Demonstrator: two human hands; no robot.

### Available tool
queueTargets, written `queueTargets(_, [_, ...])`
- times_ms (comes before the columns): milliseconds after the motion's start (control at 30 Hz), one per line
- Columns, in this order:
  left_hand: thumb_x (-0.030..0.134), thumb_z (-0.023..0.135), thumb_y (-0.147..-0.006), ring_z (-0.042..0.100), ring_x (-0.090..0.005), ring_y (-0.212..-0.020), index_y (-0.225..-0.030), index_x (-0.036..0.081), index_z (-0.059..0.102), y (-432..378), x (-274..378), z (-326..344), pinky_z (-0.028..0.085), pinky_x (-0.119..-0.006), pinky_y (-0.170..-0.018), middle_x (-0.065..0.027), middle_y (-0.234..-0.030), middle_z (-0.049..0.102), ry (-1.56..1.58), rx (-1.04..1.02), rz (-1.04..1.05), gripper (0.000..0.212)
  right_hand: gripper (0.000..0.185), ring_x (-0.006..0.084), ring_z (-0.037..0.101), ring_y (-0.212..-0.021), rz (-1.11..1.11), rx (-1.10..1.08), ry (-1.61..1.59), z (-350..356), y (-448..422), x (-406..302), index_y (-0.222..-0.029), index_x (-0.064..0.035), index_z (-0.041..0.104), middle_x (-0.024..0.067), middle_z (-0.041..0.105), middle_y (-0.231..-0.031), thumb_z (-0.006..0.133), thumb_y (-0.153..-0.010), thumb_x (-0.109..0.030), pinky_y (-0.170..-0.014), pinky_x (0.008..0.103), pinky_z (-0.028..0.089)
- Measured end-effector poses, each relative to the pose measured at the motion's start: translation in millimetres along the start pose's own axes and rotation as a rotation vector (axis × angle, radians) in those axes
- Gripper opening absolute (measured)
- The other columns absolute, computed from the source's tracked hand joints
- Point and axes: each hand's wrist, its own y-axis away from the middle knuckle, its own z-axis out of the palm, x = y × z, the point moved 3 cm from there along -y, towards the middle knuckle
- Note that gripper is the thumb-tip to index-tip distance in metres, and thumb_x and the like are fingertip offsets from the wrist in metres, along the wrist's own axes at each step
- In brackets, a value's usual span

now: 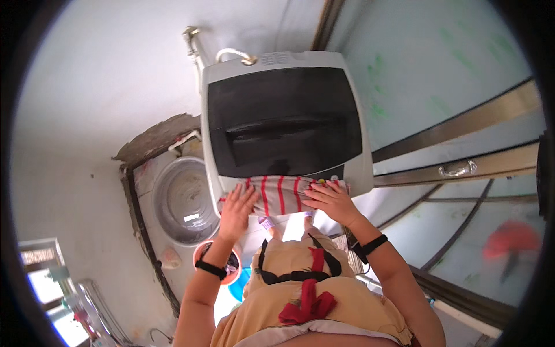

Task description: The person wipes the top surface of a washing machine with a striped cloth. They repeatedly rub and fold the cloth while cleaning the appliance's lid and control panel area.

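A grey cloth with red stripes (281,197) lies over the front edge of a top-loading washing machine (365,173), below its dark lid (286,99). My left hand (237,208) rests on the cloth's left end, fingers spread a little. My right hand (331,201) lies on its right part with the fingers apart, close to the machine's round buttons. Both palms face down, and whether any cloth is pinched under the fingers is hidden. The lid is down.
A large metal basin (160,208) stands on the floor left of the machine. Nearer are an orange-pink pot (234,277) and a blue container (236,289). A water tap (190,34) and hose are on the wall. Framed glass panels with a clear handle (457,169) stand at right.
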Motion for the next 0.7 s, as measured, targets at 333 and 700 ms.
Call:
queueTargets(333, [0.016,0.056,-0.088,0.032,-0.0314,-0.145,-0.144,0.029,0.051,-48,86,43,0.027,-0.052,-0.117,-0.001,-0.152,0.044,0.004,-0.205,0.274,0.057,0.036,0.0325,0.055,-0.118,0.44,0.342,0.067,-38,60,72,-0.106,-0.0228,0.075,0.0088,0.061,-0.126,0.061,-0.079,-0.004,-0.104,0.0446,0.043])
queueTargets(700, [0.011,0.058,-0.085,0.038,-0.0436,-0.139,-0.148,0.018,0.043,-140,133,57,0.034,-0.053,-0.113,-0.0177,-0.151,0.041,-0.144,-0.122,0.24,0.065,0.036,0.0355,0.056,-0.118,0.401,0.456,-0.12,-70,-58,204,-0.105,-0.0141,0.073,0.0129,0.059,-0.133,0.054,-0.083,0.007,-0.1,0.0411,0.046])
